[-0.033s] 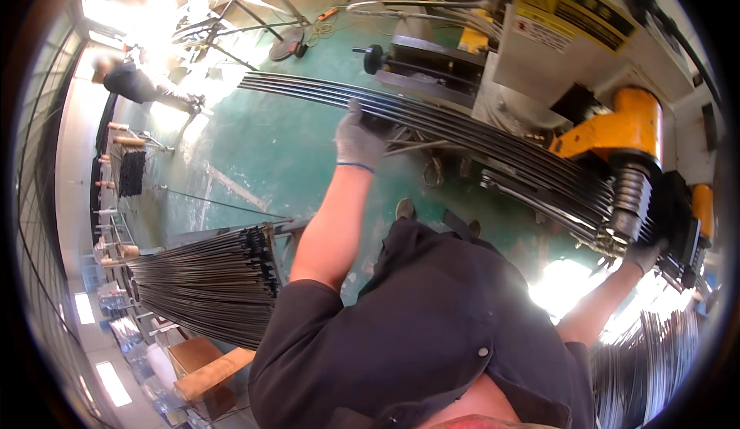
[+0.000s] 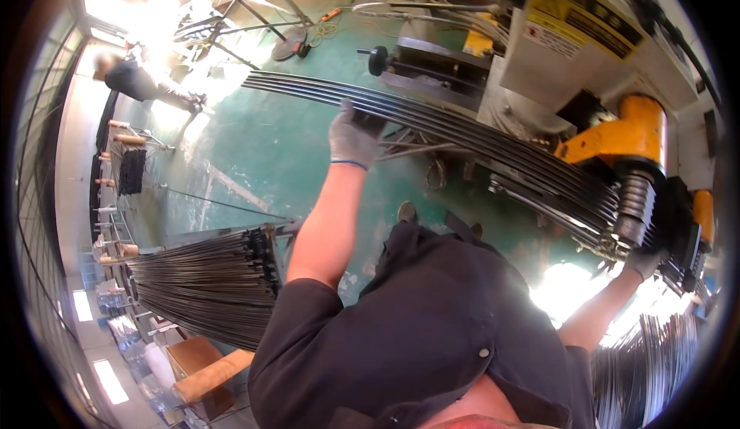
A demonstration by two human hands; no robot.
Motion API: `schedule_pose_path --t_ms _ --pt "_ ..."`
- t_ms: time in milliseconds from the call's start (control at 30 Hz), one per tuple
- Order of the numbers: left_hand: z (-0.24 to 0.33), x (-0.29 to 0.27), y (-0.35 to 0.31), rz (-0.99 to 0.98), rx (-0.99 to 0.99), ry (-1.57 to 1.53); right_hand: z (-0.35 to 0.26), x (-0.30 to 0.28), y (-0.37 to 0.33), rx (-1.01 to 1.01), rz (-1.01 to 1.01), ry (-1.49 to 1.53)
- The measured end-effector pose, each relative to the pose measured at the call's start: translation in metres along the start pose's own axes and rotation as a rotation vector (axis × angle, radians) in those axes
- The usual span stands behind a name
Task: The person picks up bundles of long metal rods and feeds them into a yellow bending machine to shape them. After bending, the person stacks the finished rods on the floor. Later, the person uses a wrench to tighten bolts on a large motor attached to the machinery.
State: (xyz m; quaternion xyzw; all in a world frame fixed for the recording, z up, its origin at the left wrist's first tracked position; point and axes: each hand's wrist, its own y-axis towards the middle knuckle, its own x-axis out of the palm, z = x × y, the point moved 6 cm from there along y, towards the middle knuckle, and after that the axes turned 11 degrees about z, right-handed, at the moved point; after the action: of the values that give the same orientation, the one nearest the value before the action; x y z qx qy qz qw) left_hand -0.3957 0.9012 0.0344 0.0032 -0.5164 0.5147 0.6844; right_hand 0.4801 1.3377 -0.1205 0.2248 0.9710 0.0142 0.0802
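A row of long dark metal rods (image 2: 462, 134) slants from the upper middle down to the machine at the right. My left hand (image 2: 354, 134), in a light work glove, is closed around the rods near their far left end. Its thumb lies along the top and the other fingers are partly hidden beneath. The rods' right ends run to a ribbed steel roller (image 2: 635, 207) below an orange machine arm (image 2: 644, 132). My right hand (image 2: 644, 261), also gloved, is just below that roller, beside dark machine parts; its fingers are hidden.
A rack holds a large bundle of dark rods (image 2: 208, 282) at the lower left. More thin rods (image 2: 647, 375) stand in a bundle at the lower right. A handwheel (image 2: 378, 60) sticks out beyond the rods. Another person (image 2: 139, 82) is far off at the upper left.
My left hand has shifted slightly left along the rods. The machine and rods appear a little farther right in the picture. My right hand stays by the roller.
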Motion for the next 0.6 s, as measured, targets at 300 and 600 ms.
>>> schedule_pose_path --t_ms 300,600 --pt "0.292 -0.092 0.149 0.116 0.391 0.085 0.024 0.043 -0.308 -0.544 -0.586 -1.814" --pt "0.337 -0.099 0.201 0.053 0.248 0.426 0.015 0.007 -0.487 -0.274 -1.459 -2.433"
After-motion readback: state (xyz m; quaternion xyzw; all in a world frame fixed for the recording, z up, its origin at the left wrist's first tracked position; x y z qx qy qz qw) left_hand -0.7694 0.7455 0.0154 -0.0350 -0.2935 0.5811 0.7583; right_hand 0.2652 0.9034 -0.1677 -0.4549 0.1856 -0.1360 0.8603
